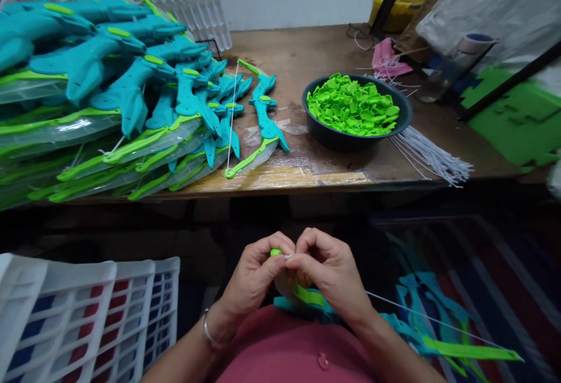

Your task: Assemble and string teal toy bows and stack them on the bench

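A toy bow with a teal body and bright green limbs lies across my lap, partly hidden by my hands and right forearm. My left hand is closed around one green limb tip, its thumb and finger pinching at the end. Touching it, my right hand pinches the white string at that same tip. The string runs taut under my right wrist to the far limb tip. Whether a knot sits between the fingertips is too small to see.
Teal bows are piled on the table's left, with a single bow beside them. A dark bowl holds green plastic pieces; white strings hang over the table edge. A white crate stands lower left, more bows lower right.
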A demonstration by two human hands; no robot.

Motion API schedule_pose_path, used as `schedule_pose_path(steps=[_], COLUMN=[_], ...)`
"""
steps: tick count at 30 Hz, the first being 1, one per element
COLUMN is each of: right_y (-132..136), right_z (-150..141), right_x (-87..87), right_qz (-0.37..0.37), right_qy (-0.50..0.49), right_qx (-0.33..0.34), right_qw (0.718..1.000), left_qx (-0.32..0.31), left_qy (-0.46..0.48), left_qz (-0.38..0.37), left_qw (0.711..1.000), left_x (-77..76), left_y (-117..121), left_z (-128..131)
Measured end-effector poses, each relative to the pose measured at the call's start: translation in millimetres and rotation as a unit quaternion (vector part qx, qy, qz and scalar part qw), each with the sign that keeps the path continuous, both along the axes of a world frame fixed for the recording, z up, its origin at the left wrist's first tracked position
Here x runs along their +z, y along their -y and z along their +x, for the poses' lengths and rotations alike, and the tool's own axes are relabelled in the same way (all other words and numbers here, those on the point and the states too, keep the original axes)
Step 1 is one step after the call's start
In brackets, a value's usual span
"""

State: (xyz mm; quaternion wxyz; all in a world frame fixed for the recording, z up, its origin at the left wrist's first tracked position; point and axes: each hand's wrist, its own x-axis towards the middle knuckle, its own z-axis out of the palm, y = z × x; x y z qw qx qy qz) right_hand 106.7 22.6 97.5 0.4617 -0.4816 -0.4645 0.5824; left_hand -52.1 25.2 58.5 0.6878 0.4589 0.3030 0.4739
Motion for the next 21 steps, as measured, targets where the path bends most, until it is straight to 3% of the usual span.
schedule_pose_path(steps=[5,9,12,17,19,21], right_y=[-4,1,6,6,6,7], right_z=[0,3,6,9,9,9], right_x=[-8.9,-8.5,-1.4,7.8,8.3,7.5], right_qz=[-0.004,0.087,0.197,0.382,0.408,0.375], right_qy=[-0.028,0.043,0.140,0.233,0.242,0.237], right_qx=[0.005,-0.002,0.019,0.012,0.030,0.035], right_qw=[1.000,0.995,0.970,0.894,0.880,0.896], left_qx=[0.009,0.068,0.077,0.017,0.014,0.017], left_qy=[-0.005,-0.022,-0.010,0.030,0.028,0.012], left_qz=[0.002,-0.045,-0.095,-0.105,-0.104,-0.107], left_qw=[1.000,0.996,0.992,0.994,0.994,0.994], left_x=[-3.4,-0.3,4.5,8.4,8.0,7.1], left_y=[1,6,6,4,4,5], left_z=[0,7,10,8,6,5])
